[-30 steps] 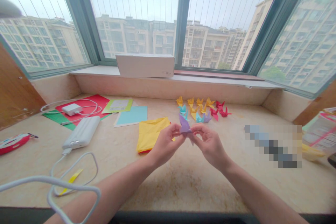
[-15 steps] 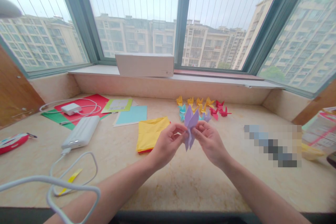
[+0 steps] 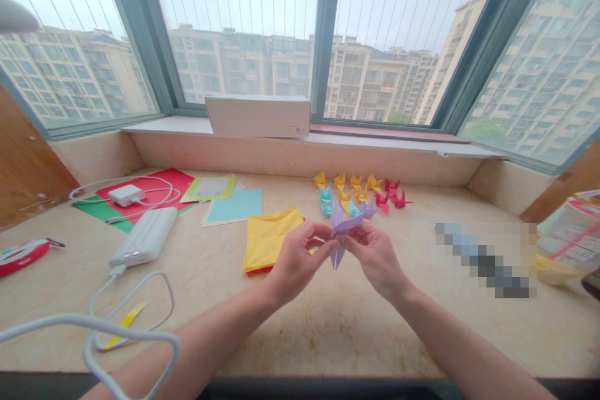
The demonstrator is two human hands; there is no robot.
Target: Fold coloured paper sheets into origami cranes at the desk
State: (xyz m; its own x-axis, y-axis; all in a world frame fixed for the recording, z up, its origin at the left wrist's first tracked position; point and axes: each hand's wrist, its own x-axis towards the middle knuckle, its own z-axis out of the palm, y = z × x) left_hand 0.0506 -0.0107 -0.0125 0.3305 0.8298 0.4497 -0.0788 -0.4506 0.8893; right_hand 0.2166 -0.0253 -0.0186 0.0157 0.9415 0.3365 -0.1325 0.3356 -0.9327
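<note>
Between both hands, above the counter, is a purple origami crane (image 3: 345, 222), partly folded. One pointed flap leans to the right and two narrow points hang down. My left hand (image 3: 307, 253) pinches its left side between thumb and fingers. My right hand (image 3: 372, 250) pinches the other side, its thumb close to the left one near the paper's middle. Just behind stand several small finished cranes: yellow ones (image 3: 356, 182), blue ones (image 3: 325, 200) and red ones (image 3: 400, 198). A yellow stack of folded paper (image 3: 269, 240) lies left of my left hand, red showing beneath it.
At left are a white power bank (image 3: 144, 236) with a looping cable (image 3: 173, 300), a white charger (image 3: 126, 195) on red paper (image 3: 171, 184), and light-blue paper (image 3: 237, 205). A white box (image 3: 257, 117) stands on the sill. A blurred-out object (image 3: 487, 260) lies at right.
The upper right flap of the purple paper has been bent down to the right, where it stood upright before. Both hands stay in nearly the same place.
</note>
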